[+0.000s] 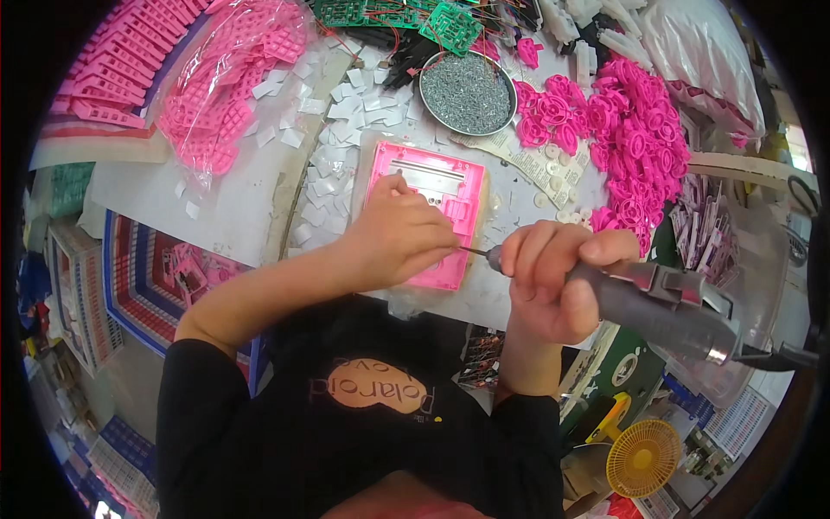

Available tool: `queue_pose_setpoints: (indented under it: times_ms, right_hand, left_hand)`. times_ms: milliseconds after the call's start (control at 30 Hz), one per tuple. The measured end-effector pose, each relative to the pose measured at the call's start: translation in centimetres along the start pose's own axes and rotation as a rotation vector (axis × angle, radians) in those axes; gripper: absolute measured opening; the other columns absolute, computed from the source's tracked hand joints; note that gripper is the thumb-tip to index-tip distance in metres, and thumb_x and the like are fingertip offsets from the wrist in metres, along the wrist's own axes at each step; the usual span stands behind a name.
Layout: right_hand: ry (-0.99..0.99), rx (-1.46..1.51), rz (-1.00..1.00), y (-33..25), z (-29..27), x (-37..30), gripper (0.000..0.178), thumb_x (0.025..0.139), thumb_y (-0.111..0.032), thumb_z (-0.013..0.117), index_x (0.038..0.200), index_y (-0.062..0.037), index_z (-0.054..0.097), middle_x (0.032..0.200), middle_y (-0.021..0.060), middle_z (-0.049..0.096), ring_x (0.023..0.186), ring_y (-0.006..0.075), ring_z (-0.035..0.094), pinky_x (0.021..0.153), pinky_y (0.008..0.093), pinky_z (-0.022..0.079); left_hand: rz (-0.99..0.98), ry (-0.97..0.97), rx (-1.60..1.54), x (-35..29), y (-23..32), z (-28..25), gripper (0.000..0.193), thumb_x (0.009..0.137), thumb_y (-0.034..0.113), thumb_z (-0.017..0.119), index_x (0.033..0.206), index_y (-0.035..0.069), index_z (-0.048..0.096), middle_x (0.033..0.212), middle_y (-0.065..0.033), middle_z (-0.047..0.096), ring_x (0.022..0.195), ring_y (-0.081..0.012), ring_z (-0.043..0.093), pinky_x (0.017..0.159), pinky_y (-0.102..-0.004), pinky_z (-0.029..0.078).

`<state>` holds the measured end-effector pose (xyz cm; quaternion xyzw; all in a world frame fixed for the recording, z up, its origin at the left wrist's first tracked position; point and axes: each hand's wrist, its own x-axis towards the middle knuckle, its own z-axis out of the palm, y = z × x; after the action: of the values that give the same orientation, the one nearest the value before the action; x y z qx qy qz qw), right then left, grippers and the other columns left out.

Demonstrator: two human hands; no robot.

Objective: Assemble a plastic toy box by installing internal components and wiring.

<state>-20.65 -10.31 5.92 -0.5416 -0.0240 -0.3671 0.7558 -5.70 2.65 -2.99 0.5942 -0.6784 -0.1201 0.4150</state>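
My right hand [553, 281] is wrapped round a grey electric screwdriver [666, 311], which lies almost level and has a cord at its back end. Its thin bit points left and reaches the fingertips of my left hand [406, 232]. Those fingers are curled together over a pink plastic casing [445, 275]; whatever they pinch at the bit's tip is too small to make out. The casing lies open side up on the table, with a long metal strip along its far part. My left hand hides its middle and left side.
Behind the casing stands a round metal bowl [471, 134] full of small screws. Pink ring-shaped parts [627, 147] are heaped at the right, white paper pieces [346, 121] scattered left. Green circuit boards [451, 28] with wires lie at the back, beside bagged pink grids [216, 104].
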Motion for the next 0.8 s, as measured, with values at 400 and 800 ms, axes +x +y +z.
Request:
queue_pose_setpoints:
  times_ms: [400,800]
  right_hand:
    - [-0.03,0.04,0.021,1.1,0.4,-1.0,0.031,0.093,-0.014,0.066,0.113,-0.008,0.044,0.067,0.0071,0.051,0.06,0.0189,0.05,0.059,0.0352,0.047]
    - [0.035,-0.19,0.048,6.6,-1.1,-2.8,0.026,0.096,-0.013,0.062,0.111,-0.0063,0.041,0.067,0.0053,0.049,0.056,0.0155,0.046,0.054,0.0329,0.044]
  left_hand:
    - [-0.001,0.068,-0.087,-0.6,0.5,0.0,0.022,0.077,0.01,0.079,0.095,0.014,0.068,0.088,0.0036,0.067,0.081,-0.0154,0.062,0.091,-0.0429,0.033]
    - [0.149,-0.146,0.264,-1.5,-1.2,0.0,0.024,0.076,0.026,0.078,0.093,0.013,0.069,0.103,0.0002,0.063,0.105,-0.0196,0.059,0.101,-0.0519,0.036]
